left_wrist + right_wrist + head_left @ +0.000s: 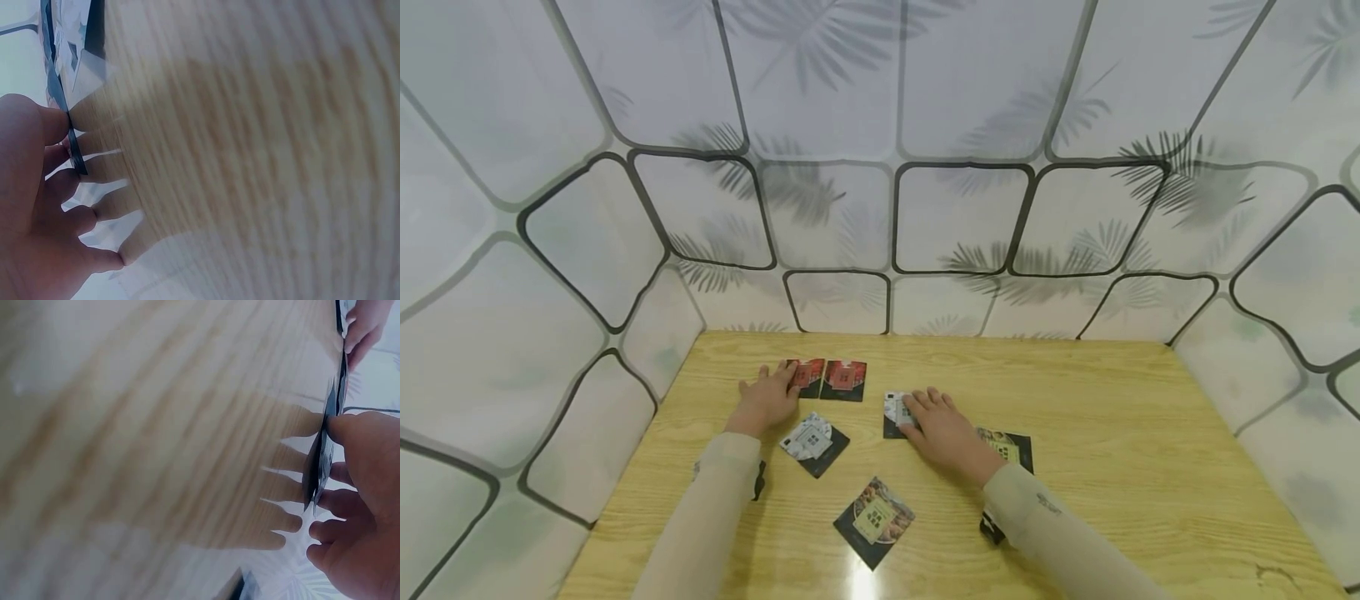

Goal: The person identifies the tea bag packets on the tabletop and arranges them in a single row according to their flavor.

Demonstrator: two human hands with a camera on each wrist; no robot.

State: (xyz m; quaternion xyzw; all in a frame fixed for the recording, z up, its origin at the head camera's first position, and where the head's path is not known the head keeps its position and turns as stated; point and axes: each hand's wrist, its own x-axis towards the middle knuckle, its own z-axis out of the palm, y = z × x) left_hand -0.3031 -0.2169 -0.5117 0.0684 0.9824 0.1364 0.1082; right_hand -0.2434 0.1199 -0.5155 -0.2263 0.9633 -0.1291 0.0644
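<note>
At the back left of the table, my left hand (767, 398) touches the left of two red and black sachets (808, 377), its fingers spread. The other red sachet (844, 380) lies just to its right. In the left wrist view the thumb (53, 124) lies at the sachet's thin edge. My right hand (947, 429) rests its fingers on a white and black sachet (893, 417), covering its right side. The right wrist view shows that sachet (319, 465) edge-on, with the thumb (344, 428) at its near edge and the fingertips along it.
Another white and black sachet (815, 443) lies turned below the left hand. A yellow-labelled food sachet (874, 522) is at the front middle; a similar one (1018, 450) is partly behind the right wrist. Patterned cloth walls (951, 218) border the wooden table (1120, 433).
</note>
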